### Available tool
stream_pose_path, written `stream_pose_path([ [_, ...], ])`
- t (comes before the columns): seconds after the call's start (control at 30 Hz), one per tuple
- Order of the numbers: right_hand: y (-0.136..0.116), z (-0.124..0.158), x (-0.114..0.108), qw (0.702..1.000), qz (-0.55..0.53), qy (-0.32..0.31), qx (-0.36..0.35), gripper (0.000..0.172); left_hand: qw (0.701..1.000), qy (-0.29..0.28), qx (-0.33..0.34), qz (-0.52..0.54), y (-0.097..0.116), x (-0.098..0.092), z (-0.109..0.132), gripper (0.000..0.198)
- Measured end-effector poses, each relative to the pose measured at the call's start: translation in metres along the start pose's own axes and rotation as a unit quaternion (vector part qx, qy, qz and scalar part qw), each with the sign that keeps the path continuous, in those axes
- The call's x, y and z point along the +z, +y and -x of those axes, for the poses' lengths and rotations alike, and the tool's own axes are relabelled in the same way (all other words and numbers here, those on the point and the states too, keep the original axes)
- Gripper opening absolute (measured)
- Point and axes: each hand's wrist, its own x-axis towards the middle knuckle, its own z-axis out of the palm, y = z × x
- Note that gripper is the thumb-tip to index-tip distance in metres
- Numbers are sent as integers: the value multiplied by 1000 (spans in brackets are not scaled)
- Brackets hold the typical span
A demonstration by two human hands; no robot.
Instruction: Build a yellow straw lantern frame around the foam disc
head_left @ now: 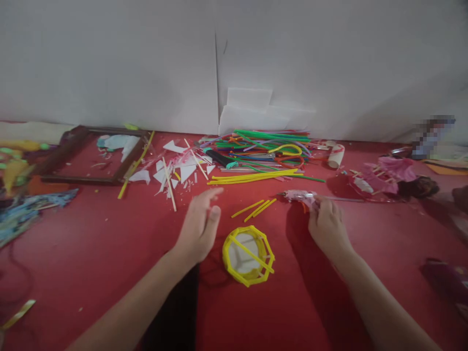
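A small round yellow basket (pixel 268 243) with a white bottom stands on the red table. One yellow strip (pixel 250 252) lies diagonally across its top. To its upper left, my left hand (pixel 200 226) is held out with fingers apart and nothing in it. My right hand (pixel 329 222), up and to the right of the basket, grips a glue gun (pixel 300 196) wrapped in pinkish material. Its metal tip points left, and a thin clear stick (pixel 347 199) runs out behind it. Several short yellow strips (pixel 260 210) lie between the basket and the glue gun.
Long yellow strips (pixel 252 178) and a pile of coloured pipe cleaners (pixel 270 141) lie along the wall. White scraps (pixel 186 173), a dark frame (pixel 82 179), and yellow and blue craft pieces are on the left. A cardboard tube (pixel 335 157) and pink crumpled material (pixel 397 170) lie right.
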Motion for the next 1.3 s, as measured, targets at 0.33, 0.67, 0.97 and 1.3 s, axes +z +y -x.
stream_pose_path([
  [0.33, -86, 22, -33, 962, -267, -53, -18, 30, 961, -144, -117, 204, 4, 0, 5, 26],
  [0.67, -77, 31, -51, 754, -454, -473, -37, 50, 932, -287, -128, 181, 19, -1, 8, 29],
  [0.97, -94, 36, -34, 712, -552, -353, 254, 47, 920, -226, -174, 269, 14, 3, 7, 31],
  [1.3, -89, 41, -26, 835, -516, -136, 133, 18, 950, -201, -115, 210, 14, 3, 12, 25],
])
